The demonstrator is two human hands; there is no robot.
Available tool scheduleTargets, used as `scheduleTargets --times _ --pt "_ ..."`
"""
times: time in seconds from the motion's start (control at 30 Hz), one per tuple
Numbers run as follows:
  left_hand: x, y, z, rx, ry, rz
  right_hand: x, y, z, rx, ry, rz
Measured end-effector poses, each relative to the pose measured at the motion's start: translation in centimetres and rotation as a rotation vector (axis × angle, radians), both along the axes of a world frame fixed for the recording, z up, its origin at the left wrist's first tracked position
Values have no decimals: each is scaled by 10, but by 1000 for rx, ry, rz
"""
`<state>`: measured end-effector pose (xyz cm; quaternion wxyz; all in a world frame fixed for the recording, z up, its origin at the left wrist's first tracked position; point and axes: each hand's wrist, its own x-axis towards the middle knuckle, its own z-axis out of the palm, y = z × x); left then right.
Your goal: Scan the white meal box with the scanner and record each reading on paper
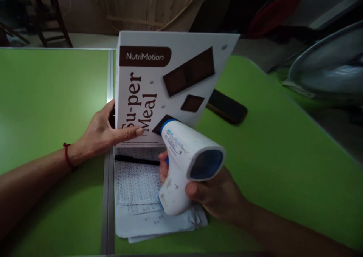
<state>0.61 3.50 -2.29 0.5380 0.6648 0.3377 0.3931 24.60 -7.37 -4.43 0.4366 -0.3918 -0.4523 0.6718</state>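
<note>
Currently I have the left hand pinching the white box at its near left corner, above papers on the green tabletop; the right hand wraps its fingers around a thermometer gun, nose towards the box.

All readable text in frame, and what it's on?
"NutriMotion": white box, in the brown band.
"Su-per Meal": white box, running sideways.
Fine print near the box's bottom edge: too small to read.
Print on the thermometer gun: too blurred.
Writing on the papers: too small.
</note>
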Motion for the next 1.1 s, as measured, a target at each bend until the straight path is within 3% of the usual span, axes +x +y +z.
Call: scheduleTargets --times 0.5,1.1 --pt "0 0 2 46 28 -9 3 0 -1 -12 -2 18" --pt "-1 0 -1 -3 -15 -11 0 1 1 -11 33 11"
